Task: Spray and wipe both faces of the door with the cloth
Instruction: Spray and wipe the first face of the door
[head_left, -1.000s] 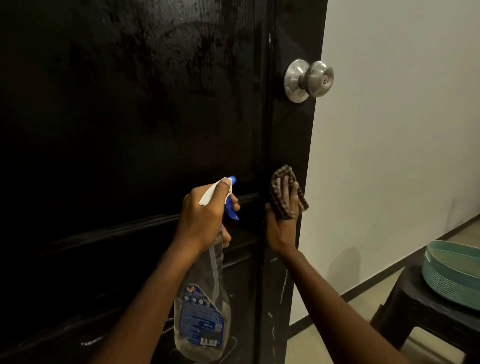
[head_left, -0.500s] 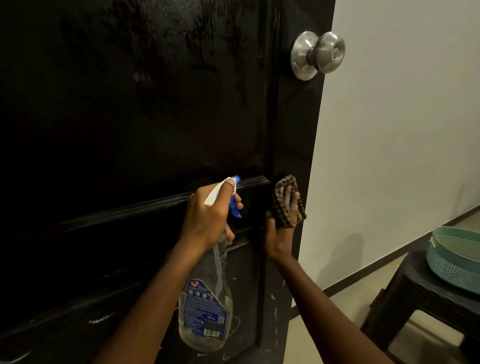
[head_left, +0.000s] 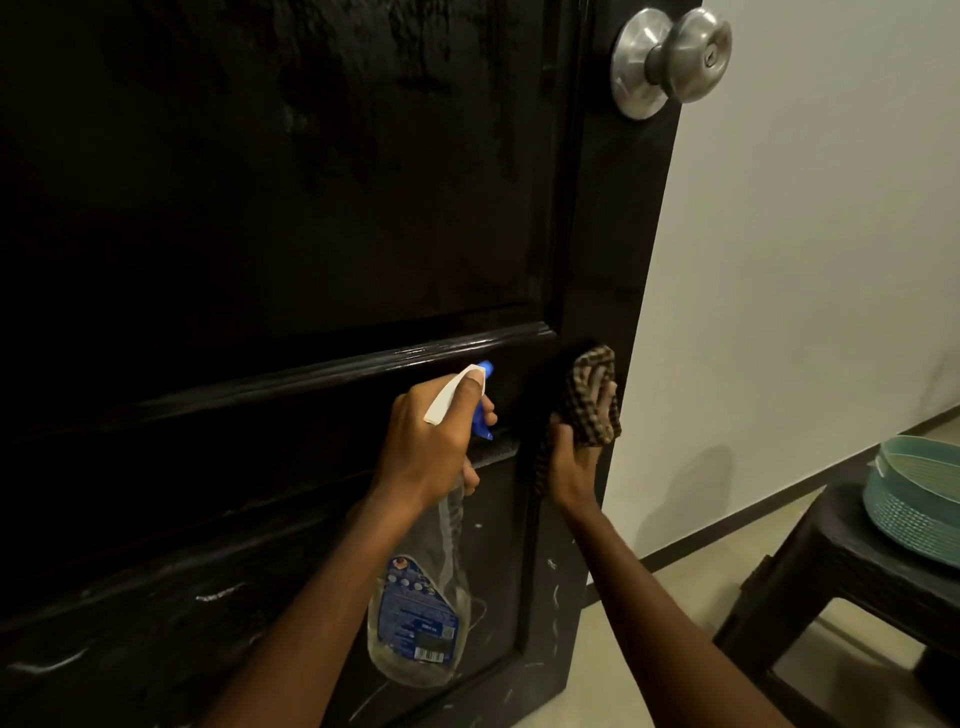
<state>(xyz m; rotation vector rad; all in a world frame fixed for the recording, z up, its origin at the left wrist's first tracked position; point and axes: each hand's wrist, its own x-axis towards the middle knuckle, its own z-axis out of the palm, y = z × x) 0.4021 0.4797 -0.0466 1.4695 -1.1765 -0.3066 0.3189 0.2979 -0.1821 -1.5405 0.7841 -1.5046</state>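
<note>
- Head view: my left hand (head_left: 431, 447) grips the spray bottle (head_left: 415, 613), nozzle pointed at the door (head_left: 260, 234), at its middle rail.
- My right hand (head_left: 571, 462) holds the bunched cloth (head_left: 589, 395) against the door's right edge, well below the knob (head_left: 670, 57).

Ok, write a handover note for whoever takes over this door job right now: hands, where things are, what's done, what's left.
Left hand: grips the spray bottle by its neck, thumb on the white head, body hanging down.
Right hand: holds the checked cloth against the door on its right edge strip, below the door knob.
Done: the upper panel looks wet and smeared, so probably sprayed.
Left: the lower panel shows white marks, not yet wiped. The other face is out of view, so treat it as undone.
</note>
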